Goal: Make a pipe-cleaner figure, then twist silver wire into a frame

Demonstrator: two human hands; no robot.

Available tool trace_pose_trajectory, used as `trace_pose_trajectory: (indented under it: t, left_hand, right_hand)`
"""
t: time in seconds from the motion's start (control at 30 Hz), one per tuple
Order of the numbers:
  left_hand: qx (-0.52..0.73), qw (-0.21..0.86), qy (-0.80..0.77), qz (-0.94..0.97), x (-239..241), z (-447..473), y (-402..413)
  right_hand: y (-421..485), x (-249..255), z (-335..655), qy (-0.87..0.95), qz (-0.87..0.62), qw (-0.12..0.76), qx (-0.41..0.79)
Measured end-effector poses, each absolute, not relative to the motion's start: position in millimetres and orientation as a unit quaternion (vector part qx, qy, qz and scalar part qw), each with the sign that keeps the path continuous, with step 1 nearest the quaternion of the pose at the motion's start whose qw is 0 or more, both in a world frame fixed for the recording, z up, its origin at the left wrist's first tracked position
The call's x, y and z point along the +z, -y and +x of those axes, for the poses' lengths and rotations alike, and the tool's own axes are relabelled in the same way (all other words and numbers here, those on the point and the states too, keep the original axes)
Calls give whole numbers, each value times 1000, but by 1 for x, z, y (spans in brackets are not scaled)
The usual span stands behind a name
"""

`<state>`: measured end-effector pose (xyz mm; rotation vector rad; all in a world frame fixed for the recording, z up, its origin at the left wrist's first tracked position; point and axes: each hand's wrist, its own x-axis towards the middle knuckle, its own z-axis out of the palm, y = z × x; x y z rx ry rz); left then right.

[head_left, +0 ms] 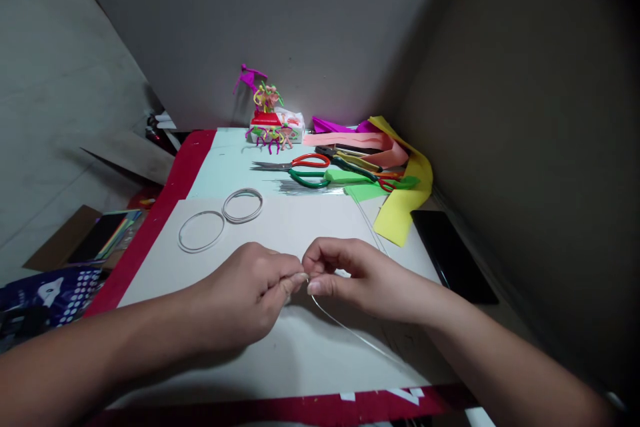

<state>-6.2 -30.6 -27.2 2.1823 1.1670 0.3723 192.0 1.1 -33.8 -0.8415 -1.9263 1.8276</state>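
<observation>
My left hand point(255, 290) is closed over the middle of the white board point(165, 347), thumb and forefinger pinched on the end of a thin white wire point(345, 328). Beside it, my right hand point(350, 273) is curled, its thumb and fingertips closed at the same wire just where it leaves the left fingers. From there the wire bends down to the right, under my right forearm. What lies inside the left fist is hidden. Behind my left hand lie two wire rings, a thinner ring point(201, 232) and a thicker, several-turn ring point(243, 205).
Scissors point(310, 161) and pliers point(350, 163) lie at the back with several thin wires point(310, 187) and pink, green and yellow strips point(404, 213). Small colourful figures top a box point(293, 121). A black phone point(453, 255) lies right; a red cloth point(280, 411) edges the table.
</observation>
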Motion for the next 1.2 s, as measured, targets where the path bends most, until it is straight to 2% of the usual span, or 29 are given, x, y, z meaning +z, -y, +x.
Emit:
trace_pose_trajectory:
  t: [0.1,0.3,0.43,0.53,0.7,0.77,1.07,1.2]
  left_hand:
    - [175,283,-462,822,-27,-6,32]
    - [279,111,-447,842,-33,-4,37]
    - [287,95,-445,843,-34,-3,38]
    - [279,184,-476,813,-29,-2,37]
    - [226,519,-521,639,-16,1,30]
    - [210,603,-504,581,-13,-1,26]
    - [189,719,-443,501,-21,-11,17]
    - [202,754,-426,457,-28,-10,13]
  right_hand:
    - [0,-34,188,671,-319,219,633]
    - [5,-29,183,606,-363,273,653]
    - [7,-27,182,603,-370,301,639]
    - [8,-29,181,632,-376,318,598]
    - [12,-35,180,700,-378,318,516]
    - [14,-36,180,723,-372,317,489]
    - [14,-35,184,806,-323,335,366]
    - [12,-43,187,874,-279,345,196]
